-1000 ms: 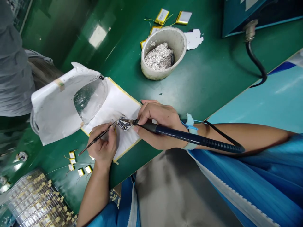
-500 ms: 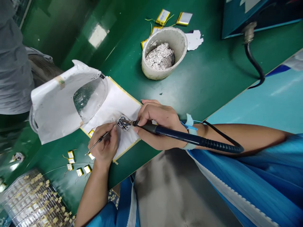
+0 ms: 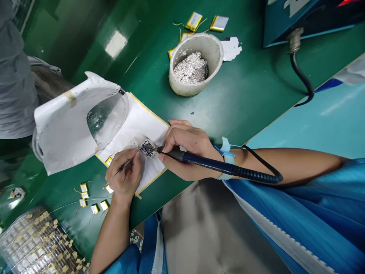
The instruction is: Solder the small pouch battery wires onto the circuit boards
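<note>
Above white paper, right fingers clamp the soldering iron, tip further over the circuit board, left fingers pinching tweezers.

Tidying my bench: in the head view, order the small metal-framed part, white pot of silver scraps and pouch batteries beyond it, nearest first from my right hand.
From the right hand:
1. Small metal-framed part: on the white paper, left.
2. White pot of silver scraps: up the green bench.
3. Pouch batteries: beyond the pot.

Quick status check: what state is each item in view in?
left hand, pinching slim pointed tool
right hand, gripping soldering iron
soldering iron, tip at small circuit part
small circuit part, lying on white paper sheet
grey pot, upright, holding silvery scraps
pouch battery, lying flat on green bench
</note>
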{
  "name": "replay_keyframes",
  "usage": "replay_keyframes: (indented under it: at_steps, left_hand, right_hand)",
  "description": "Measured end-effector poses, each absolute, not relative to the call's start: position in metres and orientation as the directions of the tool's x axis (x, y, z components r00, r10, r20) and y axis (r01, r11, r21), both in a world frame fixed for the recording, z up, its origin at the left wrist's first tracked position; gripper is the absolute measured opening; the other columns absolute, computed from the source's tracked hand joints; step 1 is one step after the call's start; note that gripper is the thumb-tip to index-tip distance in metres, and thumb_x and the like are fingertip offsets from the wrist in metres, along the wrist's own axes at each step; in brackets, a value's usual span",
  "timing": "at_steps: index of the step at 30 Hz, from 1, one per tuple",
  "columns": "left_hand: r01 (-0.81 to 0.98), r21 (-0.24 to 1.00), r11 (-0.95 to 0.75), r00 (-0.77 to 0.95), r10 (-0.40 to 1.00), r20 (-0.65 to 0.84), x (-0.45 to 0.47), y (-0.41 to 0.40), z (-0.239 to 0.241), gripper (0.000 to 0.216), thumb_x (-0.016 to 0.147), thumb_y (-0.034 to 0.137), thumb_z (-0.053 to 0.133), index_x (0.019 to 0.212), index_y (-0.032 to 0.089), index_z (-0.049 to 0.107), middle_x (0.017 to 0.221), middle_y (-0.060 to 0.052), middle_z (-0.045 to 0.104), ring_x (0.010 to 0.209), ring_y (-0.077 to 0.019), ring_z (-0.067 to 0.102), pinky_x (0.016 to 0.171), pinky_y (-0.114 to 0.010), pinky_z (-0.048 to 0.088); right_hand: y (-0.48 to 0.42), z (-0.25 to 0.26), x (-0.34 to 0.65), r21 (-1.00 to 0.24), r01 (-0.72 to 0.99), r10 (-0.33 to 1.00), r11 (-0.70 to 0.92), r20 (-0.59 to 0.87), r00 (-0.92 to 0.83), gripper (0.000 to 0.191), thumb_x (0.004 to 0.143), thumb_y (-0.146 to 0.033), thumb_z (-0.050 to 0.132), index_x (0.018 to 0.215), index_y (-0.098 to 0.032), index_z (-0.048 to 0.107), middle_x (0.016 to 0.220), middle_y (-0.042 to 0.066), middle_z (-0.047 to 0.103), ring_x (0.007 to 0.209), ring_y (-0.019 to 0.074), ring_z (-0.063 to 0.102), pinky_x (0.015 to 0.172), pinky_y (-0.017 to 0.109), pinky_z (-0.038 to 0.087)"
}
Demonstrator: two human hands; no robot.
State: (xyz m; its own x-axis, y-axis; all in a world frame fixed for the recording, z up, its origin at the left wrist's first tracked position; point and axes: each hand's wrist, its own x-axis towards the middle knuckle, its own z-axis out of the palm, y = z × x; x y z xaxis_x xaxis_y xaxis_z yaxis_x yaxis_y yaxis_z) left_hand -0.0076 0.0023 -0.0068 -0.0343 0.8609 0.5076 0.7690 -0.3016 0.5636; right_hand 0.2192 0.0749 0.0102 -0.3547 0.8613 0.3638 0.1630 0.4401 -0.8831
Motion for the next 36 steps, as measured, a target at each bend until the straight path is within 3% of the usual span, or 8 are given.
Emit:
replay_keyframes:
  at_steps: [9,21,29,36]
  left_hand:
    - [0.755,0.584,-0.298,-0.052,0.861,0.506,-0.0069,0.0029,-0.0089,0.020,0.095,0.011,0.081,0.110,0.021,0.071,0.098,-0.004,0.083,0.093,-0.0199,0.084,0.084,-0.036,0.071]
    - [0.731,0.564,-0.384,0.049,0.854,0.517,-0.0092,0.0049,-0.0027,0.026,0.095,0.008,0.079,0.114,0.022,0.066,0.098,-0.004,0.081,0.092,-0.0201,0.082,0.081,-0.038,0.068]
    - [0.782,0.553,-0.289,-0.016,0.877,0.481,-0.0092,0.0011,-0.0050,0.020,0.098,0.014,0.078,0.113,0.022,0.067,0.101,-0.006,0.083,0.097,-0.0211,0.084,0.086,-0.038,0.069]
    - [0.794,0.513,-0.326,-0.013,0.835,0.550,-0.0092,0.0024,-0.0098,0.027,0.093,0.009,0.082,0.114,0.021,0.071,0.100,-0.004,0.083,0.094,-0.0198,0.084,0.085,-0.034,0.068]
  right_hand:
    - [0.0764,0.0085,0.2179,-0.889,0.095,0.877,0.448,0.417,-0.238,0.020,0.087,-0.020,0.073,0.082,-0.026,0.055,0.072,-0.005,0.066,0.065,0.0167,0.065,0.088,0.039,0.053]
    - [0.0778,0.0101,0.2190,-0.880,0.112,0.866,0.461,0.419,-0.273,0.022,0.090,-0.021,0.073,0.083,-0.026,0.053,0.070,-0.005,0.065,0.065,0.0165,0.066,0.085,0.038,0.052]
    - [0.0759,0.0096,0.2182,-0.885,0.105,0.865,0.455,0.411,-0.287,0.021,0.087,-0.020,0.071,0.081,-0.027,0.053,0.069,-0.006,0.065,0.065,0.0165,0.066,0.089,0.039,0.052]
    - [0.0749,0.0100,0.2183,-0.891,0.134,0.868,0.433,0.373,-0.328,0.018,0.085,-0.019,0.071,0.082,-0.026,0.054,0.072,-0.006,0.066,0.067,0.0160,0.066,0.099,0.042,0.051]
